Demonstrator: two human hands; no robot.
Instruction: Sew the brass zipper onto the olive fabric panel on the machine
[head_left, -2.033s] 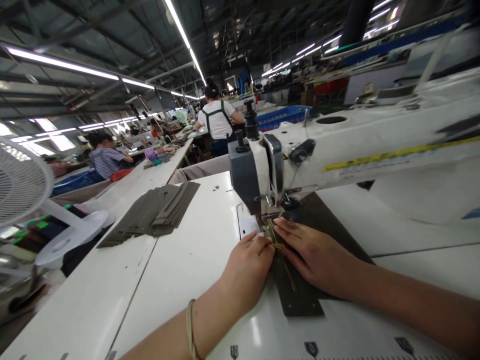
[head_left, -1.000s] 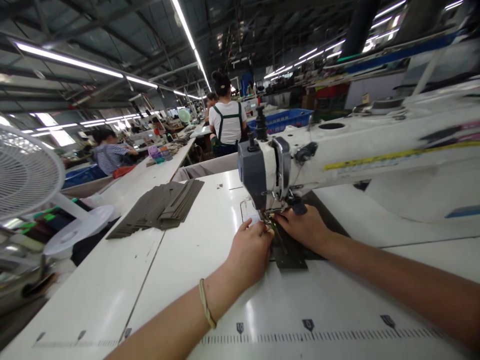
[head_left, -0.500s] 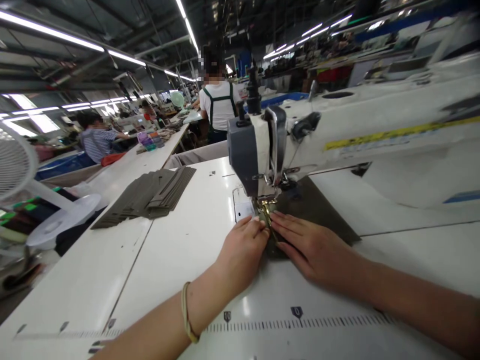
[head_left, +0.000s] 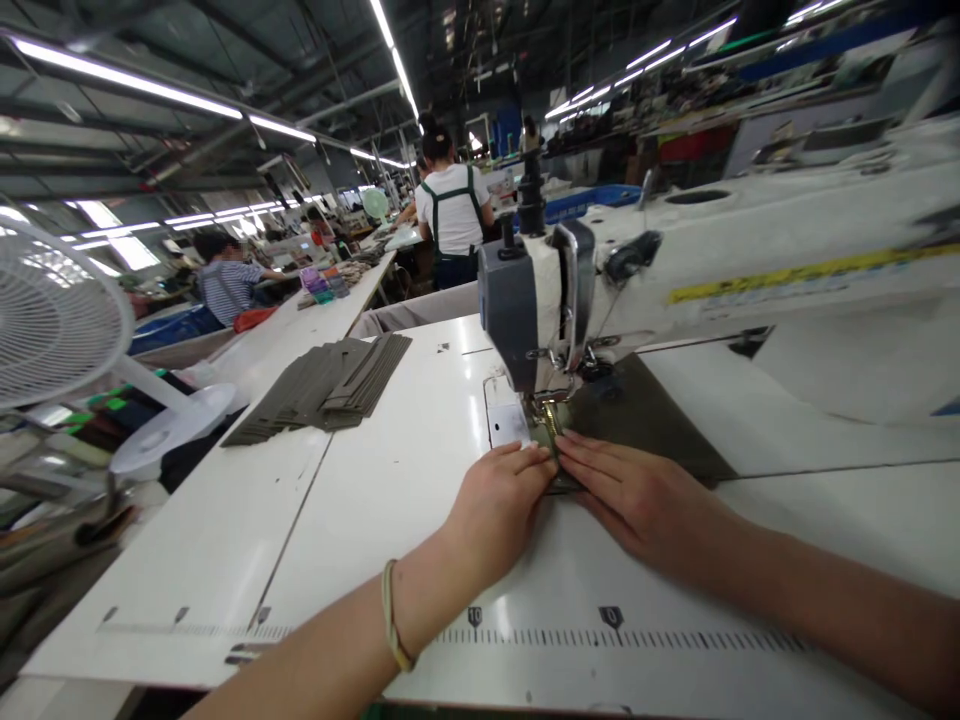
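A flat piece of dark olive-grey fabric [head_left: 646, 415] lies under the needle end of a white sewing machine [head_left: 517, 300], mostly to the right of the needle. My left hand [head_left: 501, 510] is closed at the fabric's near-left edge, fingers curled and thumb hidden, just in front of the brass-coloured presser foot [head_left: 551, 418]. Flat on the cloth, my right hand [head_left: 637, 490] has its fingers stretched out together, their tips just right of the foot. Both hands' fingertips almost meet. The needle point is too small to make out.
On the white table [head_left: 375, 560], a fanned stack of grey-olive fabric pieces [head_left: 322, 385] lies left of the machine. A white fan [head_left: 60, 320] stands at far left. Ruler marks run along the near edge. Ahead, a person in a white shirt [head_left: 452, 210] faces away.
The view has shifted, so everything sits further right in it. The fabric's near edge has slid closer to the presser foot, with both hands still beside it.
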